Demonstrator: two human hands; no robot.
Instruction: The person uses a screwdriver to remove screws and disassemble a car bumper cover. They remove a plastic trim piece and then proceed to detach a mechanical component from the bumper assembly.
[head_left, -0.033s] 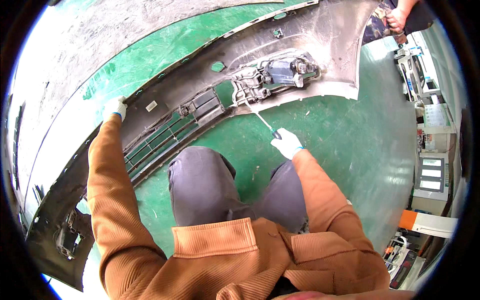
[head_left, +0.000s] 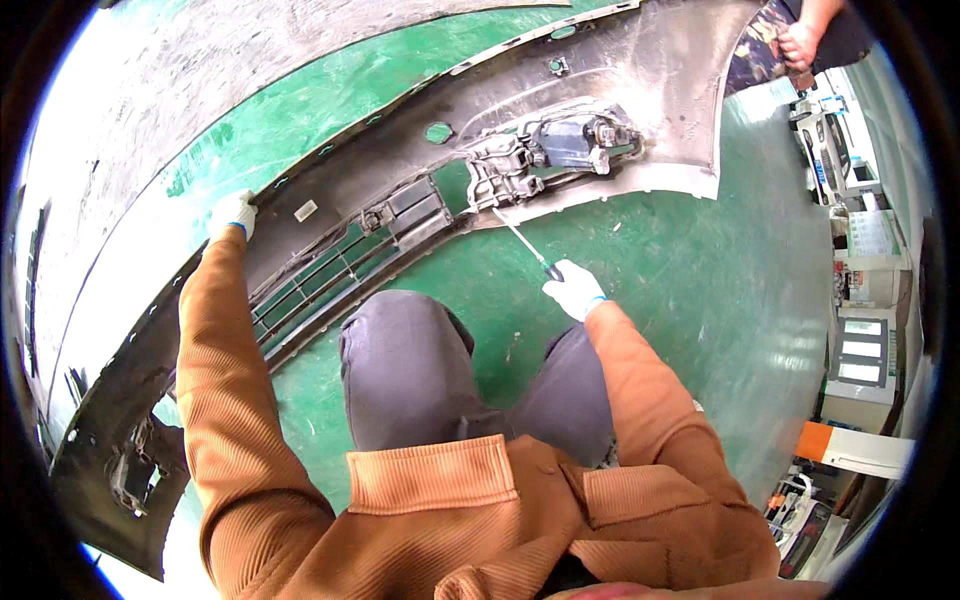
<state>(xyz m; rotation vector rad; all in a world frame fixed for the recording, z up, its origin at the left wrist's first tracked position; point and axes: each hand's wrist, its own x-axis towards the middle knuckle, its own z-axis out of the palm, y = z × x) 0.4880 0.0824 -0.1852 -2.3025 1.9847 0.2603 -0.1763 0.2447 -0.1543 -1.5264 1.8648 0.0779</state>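
Note:
A dark car bumper cover (head_left: 650,90), inner side up, stretches across the view from lower left to upper right. My left hand (head_left: 232,214), in a white glove, is closed over its far edge. In my gloved right hand (head_left: 575,290) is a screwdriver (head_left: 528,243) with a dark handle and a long, thin shaft. The shaft points away and to the left, its tip at the bumper's near edge by a grey bracket (head_left: 495,170); exact contact is unclear. Beside that bracket sits a dark lamp unit (head_left: 570,143). A slatted grille (head_left: 345,270) lies between my hands.
My knees (head_left: 405,350) are close to the bumper's near side, above the green floor (head_left: 700,270). At the upper right, another person's hand (head_left: 798,45) is near the bumper's end. Equipment and a grey panelled box (head_left: 862,350) line the right side. A grey sheet (head_left: 250,60) lies beyond the bumper.

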